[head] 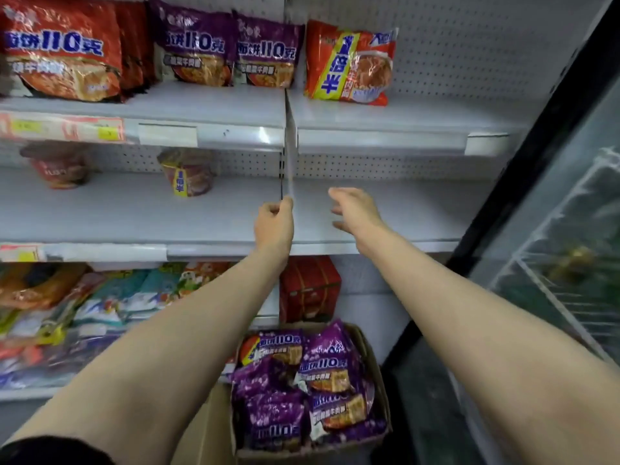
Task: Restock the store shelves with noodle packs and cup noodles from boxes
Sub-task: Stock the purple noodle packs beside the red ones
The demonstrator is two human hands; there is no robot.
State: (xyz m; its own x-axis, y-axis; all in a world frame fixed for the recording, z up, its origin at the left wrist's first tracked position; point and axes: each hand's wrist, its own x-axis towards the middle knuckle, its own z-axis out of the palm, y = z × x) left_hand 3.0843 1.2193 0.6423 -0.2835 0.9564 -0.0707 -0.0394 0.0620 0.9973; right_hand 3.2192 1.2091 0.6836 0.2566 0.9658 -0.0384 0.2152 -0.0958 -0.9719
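A cardboard box on the floor holds several purple noodle packs. On the top shelf stand red packs, purple packs and one orange-red pack. The middle shelf carries a red cup noodle and a purple cup noodle. My left hand pinches the lower end of the upright white divider between the shelf bays. Beside it, my right hand reaches over the bare right part of the middle shelf, fingers loose and holding nothing.
A red carton stands on the bottom shelf behind the box. Mixed colourful bags fill the lower left shelf. A glass-door cooler with a black frame bounds the right side.
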